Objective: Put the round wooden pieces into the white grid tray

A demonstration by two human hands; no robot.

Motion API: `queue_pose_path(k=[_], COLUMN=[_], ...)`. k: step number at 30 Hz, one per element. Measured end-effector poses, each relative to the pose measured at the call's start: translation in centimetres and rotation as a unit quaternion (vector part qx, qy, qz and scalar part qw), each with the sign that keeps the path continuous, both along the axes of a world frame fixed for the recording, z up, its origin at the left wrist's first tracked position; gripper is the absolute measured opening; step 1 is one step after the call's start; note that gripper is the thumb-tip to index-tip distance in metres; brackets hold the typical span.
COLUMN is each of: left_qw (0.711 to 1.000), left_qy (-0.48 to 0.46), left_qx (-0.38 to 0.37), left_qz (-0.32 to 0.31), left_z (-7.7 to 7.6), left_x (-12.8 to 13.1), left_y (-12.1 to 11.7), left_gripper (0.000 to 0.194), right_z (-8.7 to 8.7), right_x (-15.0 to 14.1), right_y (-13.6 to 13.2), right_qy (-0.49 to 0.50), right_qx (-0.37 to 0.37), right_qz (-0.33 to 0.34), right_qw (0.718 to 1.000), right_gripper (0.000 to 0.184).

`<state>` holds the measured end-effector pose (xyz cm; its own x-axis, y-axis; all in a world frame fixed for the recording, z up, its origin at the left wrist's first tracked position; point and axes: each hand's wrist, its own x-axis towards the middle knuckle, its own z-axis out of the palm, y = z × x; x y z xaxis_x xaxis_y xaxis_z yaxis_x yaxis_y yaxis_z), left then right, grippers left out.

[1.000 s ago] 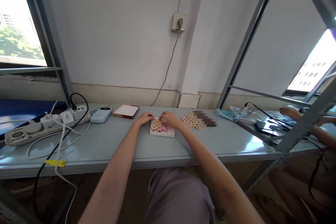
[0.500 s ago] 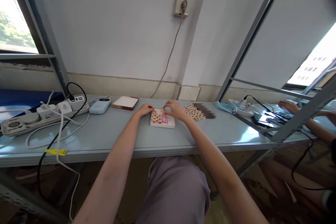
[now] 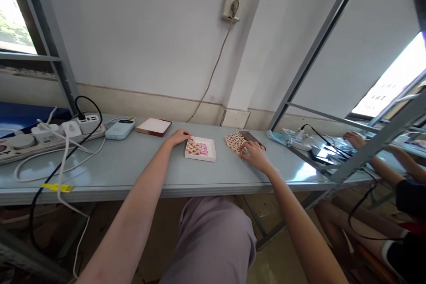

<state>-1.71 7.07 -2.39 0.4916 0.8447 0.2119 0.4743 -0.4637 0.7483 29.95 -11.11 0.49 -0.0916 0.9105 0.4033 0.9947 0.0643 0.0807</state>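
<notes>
A shallow white box (image 3: 209,156) lies on the table in front of me, with several round xiangqi pieces (image 3: 193,147) set in its left part. Pink lines show on its bare floor. My left hand (image 3: 179,137) holds the box's back left corner with its fingers curled; part of the grip is hidden. Off to the right, my right hand (image 3: 257,155) reaches over a loose pile of xiangqi pieces (image 3: 234,141). Its fingers are bent and apart, with the tips touching the pile's near right side. I see no piece lifted.
A box lid (image 3: 154,126) lies at the back left, beside a pale blue power bank (image 3: 120,129). Cables and a power strip (image 3: 43,143) cover the left end. A dark phone-like slab (image 3: 248,136) lies behind the pile. Another person's hand (image 3: 354,140) is at a laptop, far right.
My right hand has moved from the box to the loose pile on the right. My left hand stays at the box's corner. The view has shifted slightly.
</notes>
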Motion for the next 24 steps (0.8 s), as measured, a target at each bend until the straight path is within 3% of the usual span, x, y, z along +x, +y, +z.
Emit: queue_pose_path(k=[7, 10, 13, 17, 20, 24], left_qw=[1.000, 1.000, 1.000, 1.000, 0.998, 0.996], left_qy=[-0.003, -0.007, -0.004, 0.009, 0.042, 0.060], left_qx=[-0.010, -0.013, -0.004, 0.014, 0.039, 0.064], left_qz=[-0.010, -0.011, -0.007, 0.001, 0.005, 0.021], left_z=[0.2, 0.3, 0.5, 0.8, 1.0, 1.1], left_x=[-0.1, 0.0, 0.0, 0.0, -0.2, -0.3], left_y=[-0.2, -0.5, -0.7, -0.7, -0.6, -0.4], left_gripper=[0.029, 0.028, 0.027, 0.027, 0.026, 0.026], right_z=[0.0, 1.5, 3.7, 5.0, 4.1, 2.5], right_x=[-0.2, -1.6, -4.9, -10.5, -13.5, -15.1], right_y=[-0.1, -1.0, -1.0, 1.9, 5.4, 8.8], right_qy=[-0.022, -0.047, -0.050, -0.064, -0.076, -0.077], right_qx=[0.015, 0.013, 0.007, -0.024, -0.069, -0.131], right_qz=[-0.016, 0.023, 0.104, 0.190, 0.201, 0.203], right_qw=[1.000, 0.999, 0.993, 0.979, 0.974, 0.967], right_gripper=[0.014, 0.016, 0.020, 0.018, 0.028, 0.028])
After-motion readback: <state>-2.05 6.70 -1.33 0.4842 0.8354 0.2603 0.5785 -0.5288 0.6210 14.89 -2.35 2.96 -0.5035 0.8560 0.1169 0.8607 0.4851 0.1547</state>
